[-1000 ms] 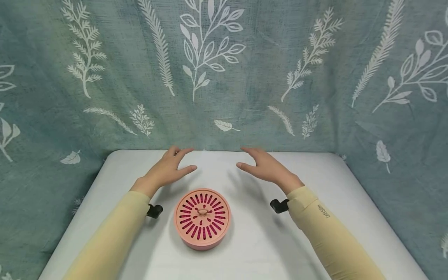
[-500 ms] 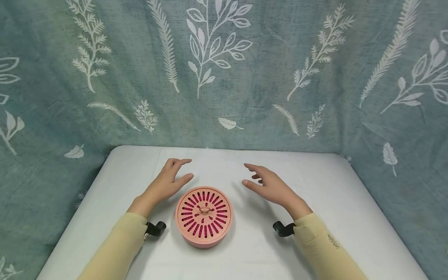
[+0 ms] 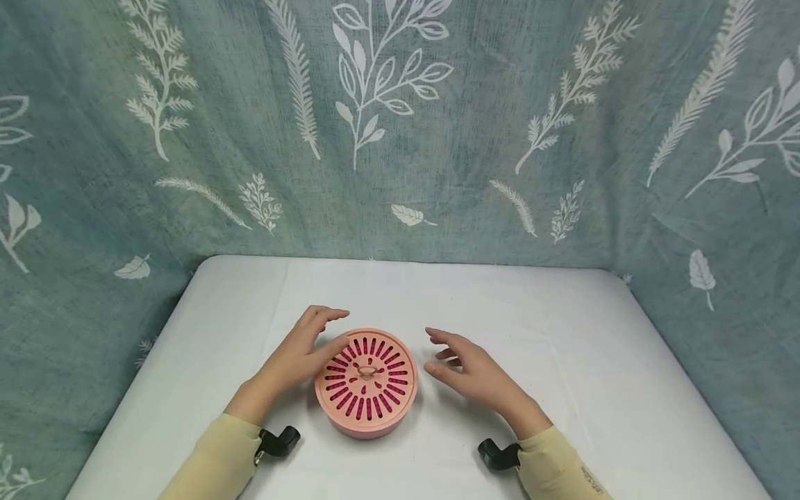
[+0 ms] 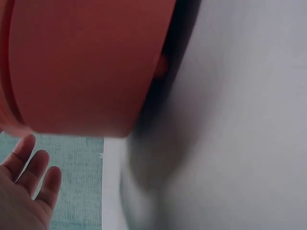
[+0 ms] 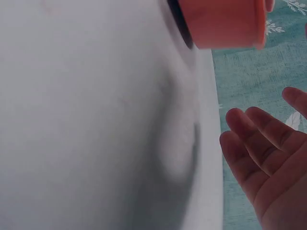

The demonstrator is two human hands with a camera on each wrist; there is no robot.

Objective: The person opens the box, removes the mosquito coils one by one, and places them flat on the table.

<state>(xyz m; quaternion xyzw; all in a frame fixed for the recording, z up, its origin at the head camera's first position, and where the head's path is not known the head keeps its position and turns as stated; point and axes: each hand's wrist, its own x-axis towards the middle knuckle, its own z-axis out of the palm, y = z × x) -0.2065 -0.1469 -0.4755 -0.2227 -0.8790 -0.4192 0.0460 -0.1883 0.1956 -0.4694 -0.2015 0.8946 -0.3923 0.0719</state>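
Observation:
A round pink box with a slotted lid (image 3: 366,383) stands on the white table, a small ring handle (image 3: 367,372) at the lid's centre. Dark pink shows through the slots. My left hand (image 3: 300,355) is at the box's left, its thumb over the lid's upper left edge in the head view; whether it touches, I cannot tell. To the right of the box, my right hand (image 3: 471,371) hovers with relaxed fingers, apart from it. The box's side wall (image 4: 86,67) fills much of the left wrist view. In the right wrist view, the fingers (image 5: 259,139) are beneath the box wall (image 5: 223,24).
The white table (image 3: 487,298) has rounded far corners. A blue-green cloth (image 3: 462,139) with white leaf prints hangs behind it and at both sides. Black wrist cameras (image 3: 279,442) are strapped to both wrists.
Both hands have drawn back toward the person and down, coming to either side of the box. The left thumb now overlaps the lid. The box stays on its spot; the view shifts slightly.

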